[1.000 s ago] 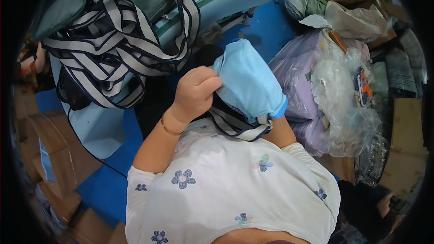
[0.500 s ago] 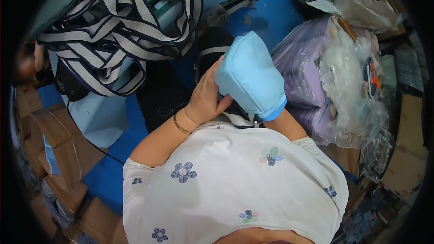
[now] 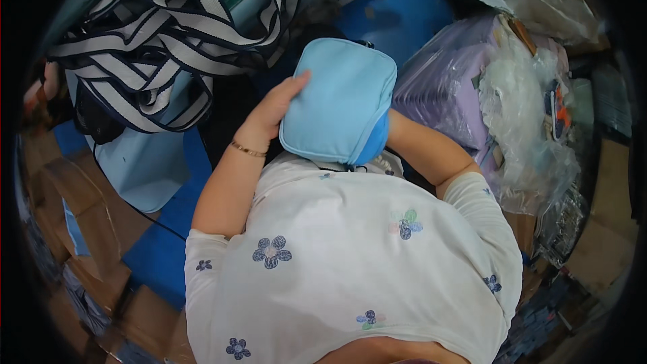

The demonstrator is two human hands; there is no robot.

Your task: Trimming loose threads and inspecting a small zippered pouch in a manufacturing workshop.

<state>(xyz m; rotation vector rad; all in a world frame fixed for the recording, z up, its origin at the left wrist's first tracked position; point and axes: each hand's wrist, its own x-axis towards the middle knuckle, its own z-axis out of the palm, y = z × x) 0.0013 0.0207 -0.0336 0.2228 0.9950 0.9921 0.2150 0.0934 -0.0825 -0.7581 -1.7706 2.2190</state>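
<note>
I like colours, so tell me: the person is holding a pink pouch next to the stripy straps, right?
Not quite. The pouch is light blue, not pink, as the head view shows. The left hand rests on it, and the stripy straps do lie beside it.

Cluttered work area, daylight-like even light from above. A blue surface point(image 3: 404, 13) ran across the upper middle and down the left side. Black-and-white striped straps point(image 3: 168, 47) were heaped at upper left over a pale blue panel point(image 3: 145, 165). Brown cardboard boxes point(image 3: 60, 229) were stacked along the left and lower-left edge. At right sat a pile of lilac packs in plastic point(image 3: 448, 84), with crumpled clear plastic bags point(image 3: 532, 121) just beside them. More cardboard point(image 3: 603, 243) lay at the far right. No walls or windows could be made out.
</note>
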